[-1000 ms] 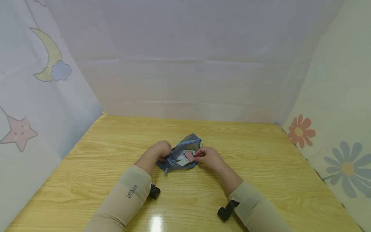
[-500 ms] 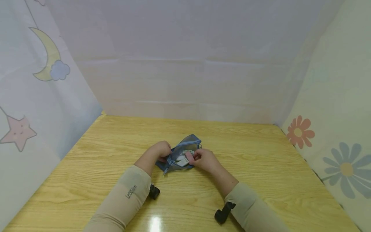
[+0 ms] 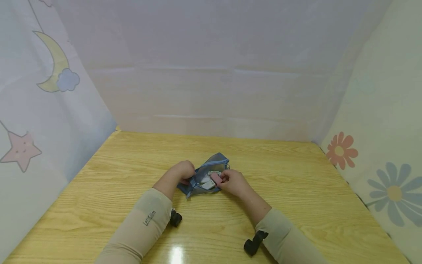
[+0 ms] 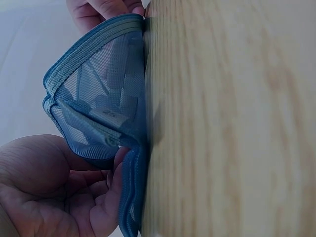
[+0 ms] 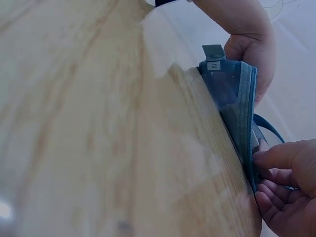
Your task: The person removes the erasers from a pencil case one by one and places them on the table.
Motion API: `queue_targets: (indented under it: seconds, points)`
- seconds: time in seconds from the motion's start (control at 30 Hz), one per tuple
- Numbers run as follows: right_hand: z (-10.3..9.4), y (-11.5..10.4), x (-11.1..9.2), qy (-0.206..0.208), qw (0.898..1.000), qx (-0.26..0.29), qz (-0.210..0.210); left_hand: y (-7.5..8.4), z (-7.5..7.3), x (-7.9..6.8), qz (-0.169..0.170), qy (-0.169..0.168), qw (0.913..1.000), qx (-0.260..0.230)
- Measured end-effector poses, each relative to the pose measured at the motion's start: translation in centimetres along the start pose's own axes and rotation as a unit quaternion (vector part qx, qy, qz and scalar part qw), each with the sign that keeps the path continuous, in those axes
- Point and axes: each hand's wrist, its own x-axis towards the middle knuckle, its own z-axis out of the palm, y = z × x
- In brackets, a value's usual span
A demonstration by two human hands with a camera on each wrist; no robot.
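Note:
A blue mesh zipper pouch (image 3: 214, 158) lies unzipped on the wooden table, with several small whitish pieces (image 3: 208, 184) inside. My left hand (image 3: 185, 171) grips the pouch's left end; in the left wrist view its fingers curl against the pouch's blue edge (image 4: 129, 192). At the opening's right side, my right hand (image 3: 234, 181) pinches a small pink block (image 3: 216, 178) between thumb and fingers. The block sits over the whitish pieces, within the pouch's mouth. From the right wrist view, the right hand's thumb (image 5: 281, 155) lies beside the zipper edge, and the block is mostly hidden.
The pouch rests on a wood-grain table (image 3: 138, 154) enclosed by printed cloth walls (image 3: 211, 91) at the back and sides. Black wrist cameras (image 3: 252, 246) hang below both sleeves, close to the tabletop.
My right hand has shifted slightly left and in over the pouch's mouth, and the pink block has turned a little in its fingers. The left hand and pouch stay nearly still.

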Motion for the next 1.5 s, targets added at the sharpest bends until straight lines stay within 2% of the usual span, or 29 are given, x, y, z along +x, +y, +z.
queue_targets:
  seconds: [0.1,0.17,0.33,0.57,0.67,0.77,1.0,1.2,1.5]
  points:
    - [0.0,0.1,-0.1,0.0,1.0,-0.004,0.004,0.2,-0.1,-0.7,0.002,0.004,1.0,-0.002]
    - [0.0,0.2,-0.1,0.003,1.0,0.0,0.006,0.7,0.0,-1.8,0.0,0.014,0.9999,0.001]
    - [0.1,0.2,0.0,0.008,1.0,0.018,0.014,0.9,0.1,-2.5,0.007,0.024,0.9996,0.01]
    - [0.2,0.0,0.0,0.02,1.0,0.005,0.009,0.5,-0.1,-1.3,-0.007,0.01,0.9998,-0.018]
    - [0.2,0.1,0.1,0.029,0.999,-0.002,0.019,0.1,-0.2,-0.6,-0.003,-0.003,0.9998,-0.018]
    - [0.1,0.4,0.3,0.028,0.999,0.001,0.036,0.2,-0.1,-0.7,-0.002,-0.001,0.9998,-0.018]
    - [-1.1,0.9,0.6,0.003,0.994,0.084,0.066,0.8,0.2,-2.2,0.004,0.022,0.9998,-0.002]
    - [-2.4,1.5,0.5,-0.003,0.991,0.113,0.067,0.7,0.0,-2.1,0.005,0.014,0.9998,-0.011]
    - [-4.7,2.2,0.0,-0.008,0.987,0.153,0.043,0.8,-0.1,-2.0,0.003,0.015,0.9999,-0.003]
